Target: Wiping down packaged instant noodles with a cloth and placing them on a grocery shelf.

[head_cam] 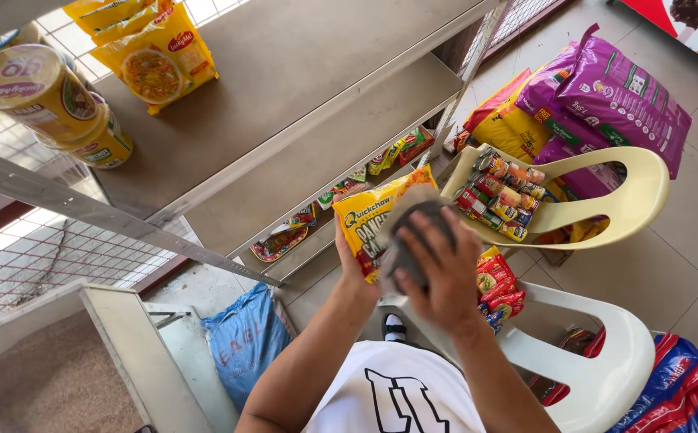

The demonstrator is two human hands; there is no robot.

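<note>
Wiping yellow noodle packet [365, 220] with grey cloth [413, 240] under curled right hand [441, 277]; left hand [349, 256] gripping packet's edge. Already shelved: 2 cup noodles [40, 92], yellow packs [156, 56]. Still waiting: cans [501, 196] filling cream chair [622, 200].

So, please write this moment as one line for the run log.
left hand: holds yellow noodle packet | right hand: presses grey cloth on it | behind: cream chair with cans
</note>
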